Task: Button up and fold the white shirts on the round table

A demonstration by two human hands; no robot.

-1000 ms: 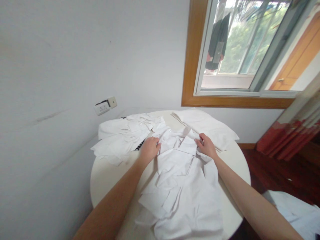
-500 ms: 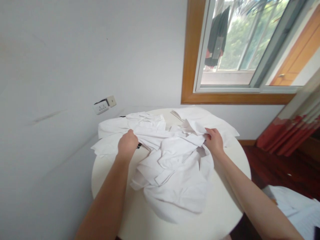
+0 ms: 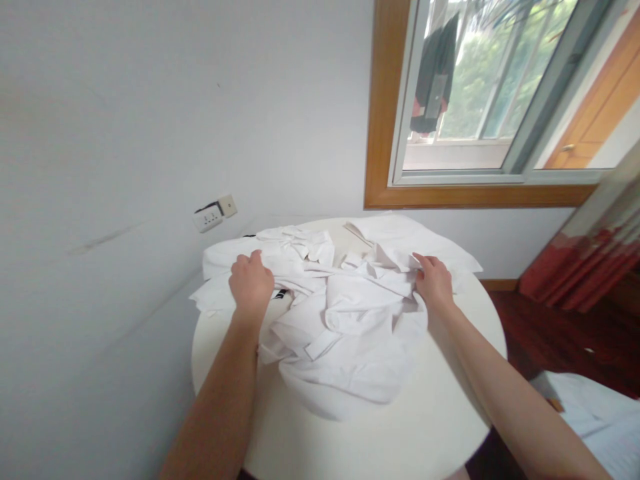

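A crumpled white shirt (image 3: 345, 340) lies on the round white table (image 3: 380, 433). My left hand (image 3: 250, 283) is closed on the shirt's left edge, knuckles up, over a second pile of white cloth (image 3: 240, 260). My right hand (image 3: 434, 281) grips the shirt's right edge near the collar, fingers curled into the fabric. The fingertips of both hands are buried in cloth.
Another white garment (image 3: 415, 240) lies at the table's far side by the wall. A wall socket (image 3: 214, 213) sits to the left. A wood-framed window (image 3: 480, 107) is behind, red curtain (image 3: 580, 267) at right, more white cloth (image 3: 595, 413) lower right.
Both hands have pulled the shirt away from me toward the far side of the table and spread apart; the shirt's lower part no longer hangs over the near edge.
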